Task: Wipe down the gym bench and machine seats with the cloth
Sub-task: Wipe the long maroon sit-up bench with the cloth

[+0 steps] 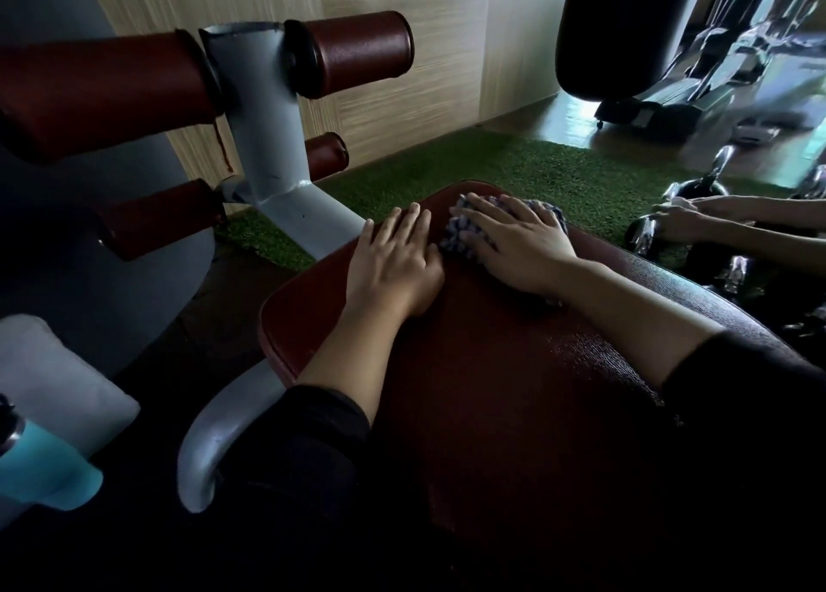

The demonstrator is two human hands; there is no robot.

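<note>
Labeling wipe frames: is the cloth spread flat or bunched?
Bunched. The cloth sits crumpled under the right hand, which presses it flat-fingered onto the bench.

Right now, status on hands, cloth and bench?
Right hand flat on cloth, pressing it to bench pad. Left hand flat on pad beside it. Nothing blocking the pad ahead.

Cloth [460, 234] on bench [491, 368] — foam rollers [357, 52] beyond, left.
</note>
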